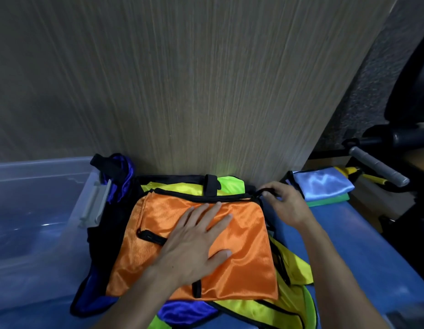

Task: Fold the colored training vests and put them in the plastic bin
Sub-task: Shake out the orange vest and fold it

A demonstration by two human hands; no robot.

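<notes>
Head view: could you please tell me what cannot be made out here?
- The vests under the orange vest: it covers them, so their count is unclear.
- The plastic bin: the left edge cuts it off; its contents are unclear.
- The right hand: its fingers curl over a black strap, hiding the strap's end.
- The left hand hides the cloth beneath.

plastic bin [40,210] cut off left, lower vests [294,305] mostly buried under orange vest [244,257]
</notes>
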